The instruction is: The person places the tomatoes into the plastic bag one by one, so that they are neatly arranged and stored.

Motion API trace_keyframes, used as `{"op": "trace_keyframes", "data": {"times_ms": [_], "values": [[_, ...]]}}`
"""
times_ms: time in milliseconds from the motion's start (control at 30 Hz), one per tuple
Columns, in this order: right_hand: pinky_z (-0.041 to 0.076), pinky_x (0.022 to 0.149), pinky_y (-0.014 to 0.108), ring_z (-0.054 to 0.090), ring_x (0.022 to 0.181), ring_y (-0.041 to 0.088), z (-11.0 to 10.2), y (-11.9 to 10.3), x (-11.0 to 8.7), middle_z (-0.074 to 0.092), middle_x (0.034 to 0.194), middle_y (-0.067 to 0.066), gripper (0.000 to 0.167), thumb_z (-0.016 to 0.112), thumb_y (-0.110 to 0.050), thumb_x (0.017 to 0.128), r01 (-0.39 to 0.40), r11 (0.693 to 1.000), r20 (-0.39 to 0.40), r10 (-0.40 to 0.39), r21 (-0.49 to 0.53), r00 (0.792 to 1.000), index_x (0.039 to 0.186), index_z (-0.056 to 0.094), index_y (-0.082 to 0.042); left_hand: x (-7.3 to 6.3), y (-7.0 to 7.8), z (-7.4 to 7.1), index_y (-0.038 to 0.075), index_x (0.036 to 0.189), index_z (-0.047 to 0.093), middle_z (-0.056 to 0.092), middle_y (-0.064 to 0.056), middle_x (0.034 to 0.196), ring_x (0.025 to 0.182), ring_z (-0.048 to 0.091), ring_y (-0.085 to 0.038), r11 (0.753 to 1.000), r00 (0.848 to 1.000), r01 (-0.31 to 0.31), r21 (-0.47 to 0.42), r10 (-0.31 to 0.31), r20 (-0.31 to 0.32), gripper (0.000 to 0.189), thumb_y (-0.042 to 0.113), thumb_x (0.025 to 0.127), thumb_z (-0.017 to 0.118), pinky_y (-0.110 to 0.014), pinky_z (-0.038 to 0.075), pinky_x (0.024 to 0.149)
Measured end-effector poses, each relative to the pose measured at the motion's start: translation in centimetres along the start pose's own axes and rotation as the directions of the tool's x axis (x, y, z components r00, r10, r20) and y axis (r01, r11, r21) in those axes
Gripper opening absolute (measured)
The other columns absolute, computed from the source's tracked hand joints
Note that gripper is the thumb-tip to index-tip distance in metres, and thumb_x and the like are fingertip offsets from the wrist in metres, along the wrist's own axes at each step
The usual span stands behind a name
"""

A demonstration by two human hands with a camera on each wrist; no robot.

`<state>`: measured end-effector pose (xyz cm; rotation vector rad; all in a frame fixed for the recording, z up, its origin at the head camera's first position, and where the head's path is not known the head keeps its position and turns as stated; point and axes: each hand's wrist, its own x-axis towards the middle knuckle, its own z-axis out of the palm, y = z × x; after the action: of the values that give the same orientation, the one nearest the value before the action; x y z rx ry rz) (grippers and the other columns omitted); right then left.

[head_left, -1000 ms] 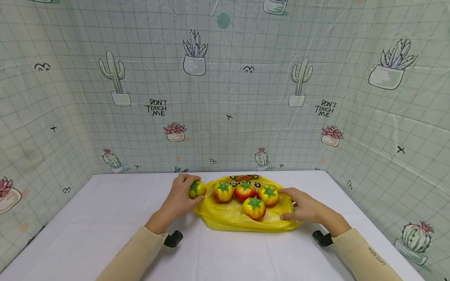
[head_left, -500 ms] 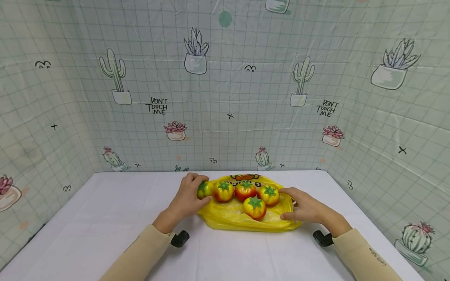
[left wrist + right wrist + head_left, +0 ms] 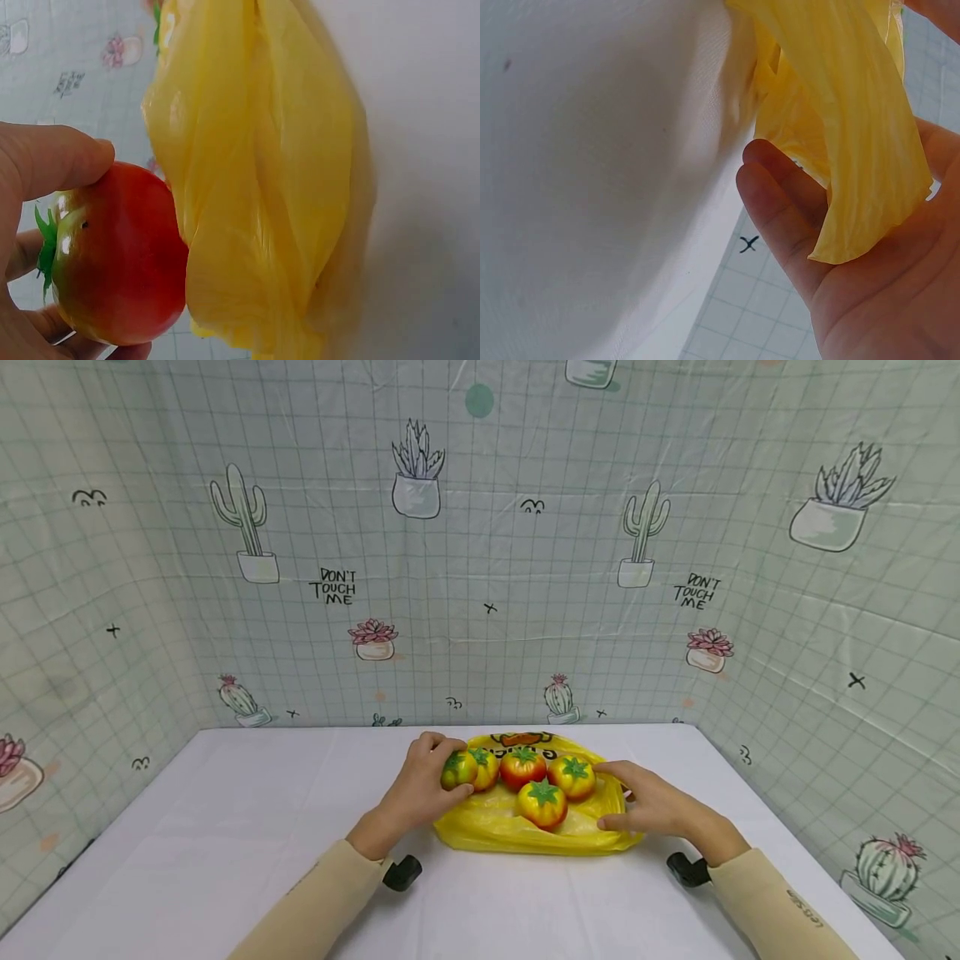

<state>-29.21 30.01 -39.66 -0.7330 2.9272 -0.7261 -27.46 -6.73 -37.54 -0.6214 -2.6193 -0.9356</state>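
Observation:
A tomato [image 3: 457, 771], green and yellow on top and red below [image 3: 131, 259], is gripped in my left hand [image 3: 422, 787] between thumb and fingers. It is at the left end of a crumpled yellow plastic bag [image 3: 502, 833], overlapping another tomato [image 3: 489, 770] in the head view. More tomatoes with green star-shaped tops, one mostly red [image 3: 522, 766], sit in the wide mouth of the bag. My right hand [image 3: 654, 802] holds the bag's right edge, thumb and forefinger spread. In the right wrist view a yellow flap [image 3: 862, 142] drapes across the palm, partly hiding the curved fingers.
The bag lies on a white-covered table [image 3: 225, 827]. Behind and at both sides hangs a grid-patterned cloth [image 3: 480, 568] printed with cacti. Each wrist carries a small black device [image 3: 402, 872] beside its sleeve.
My left hand has moved right with the tomato, from beside the bag's left edge to over its left end. The right hand and the other tomatoes stay in place.

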Motion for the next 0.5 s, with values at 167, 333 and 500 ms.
{"op": "trace_keyframes", "data": {"times_ms": [167, 333, 500], "values": [[0.047, 0.092, 0.049, 0.049, 0.118, 0.032, 0.0, 0.0, 0.0, 0.045, 0.139, 0.015, 0.081, 0.076, -0.046, 0.075, -0.004, 1.0, 0.0, 0.004, 0.005, 1.0, 0.139, 0.044, -0.008, 0.1, 0.4, 0.5, 0.011, 0.125, 0.056, 0.041, -0.011, 0.123, 0.113, 0.04, -0.03, 1.0, 1.0, -0.016, -0.004, 0.016, 0.022, 0.049, 0.022, 0.081, 0.075, -0.043, 0.045, 0.092], [0.047, 0.092, 0.048, 0.049, 0.118, 0.032, 0.0, 0.0, 0.0, 0.045, 0.139, 0.015, 0.081, 0.076, -0.046, 0.075, -0.008, 1.0, 0.003, 0.008, 0.007, 1.0, 0.139, 0.044, -0.009, 0.1, 0.6, 1.1, 0.011, 0.126, 0.056, 0.041, -0.012, 0.123, 0.114, 0.039, -0.03, 1.0, 0.999, -0.027, -0.004, 0.027, 0.042, 0.049, 0.023, 0.081, 0.074, -0.043, 0.045, 0.093], [0.048, 0.091, 0.048, 0.049, 0.117, 0.032, 0.0, 0.0, 0.0, 0.044, 0.139, 0.015, 0.081, 0.076, -0.046, 0.075, -0.01, 1.0, 0.004, 0.01, 0.013, 1.0, 0.139, 0.044, -0.009, 0.1, 0.9, 1.6, 0.013, 0.126, 0.056, 0.042, -0.011, 0.123, 0.115, 0.039, -0.03, 0.999, 0.998, -0.033, 0.0, 0.033, 0.058, 0.05, 0.024, 0.081, 0.075, -0.044, 0.044, 0.093]]}}
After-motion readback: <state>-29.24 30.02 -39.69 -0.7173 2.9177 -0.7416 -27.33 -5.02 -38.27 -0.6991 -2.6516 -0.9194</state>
